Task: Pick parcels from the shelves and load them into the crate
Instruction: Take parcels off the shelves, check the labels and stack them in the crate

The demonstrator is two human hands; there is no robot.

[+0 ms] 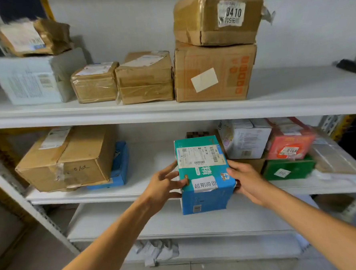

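Gripping the teal-and-blue parcel (208, 199) from both sides, the left hand (165, 183) and right hand (247, 182) clamp it between them just below the centre of the frame, at the front edge of the middle shelf (153, 157). A brown carton (66, 160) sits at middle left, and a green box (287, 168) lies at middle right.

Teal parcel (206, 170) gripped between left hand (165, 183), right hand (246, 182).
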